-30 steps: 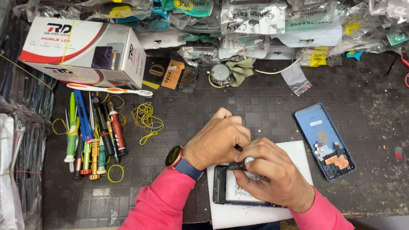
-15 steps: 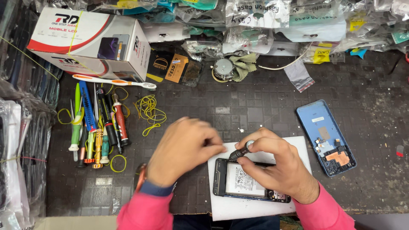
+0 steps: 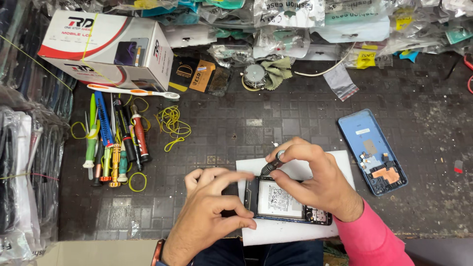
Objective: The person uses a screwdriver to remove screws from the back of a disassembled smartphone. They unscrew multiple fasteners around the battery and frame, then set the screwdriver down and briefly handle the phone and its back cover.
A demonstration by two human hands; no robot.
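R hand (image 3: pixel 315 184): pinching screwdriver (image 3: pixel 272 165) over opened phone (image 3: pixel 286 202), near front edge of mat (image 3: pixel 295 118).
L hand (image 3: pixel 214 209): fingers spread, steadying phone's left end.
Risk: tip may slip, gouge battery (image 3: pixel 278 199).

One head-worn camera looks almost straight down, close above the bench (image 3: pixel 295 113), hands entering at the lower frame edge.

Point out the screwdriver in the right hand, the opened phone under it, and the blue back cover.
screwdriver (image 3: pixel 272 164), head view, dark handle.
opened phone (image 3: pixel 280 199), head view, white battery.
blue back cover (image 3: pixel 367 143), head view, inner face.
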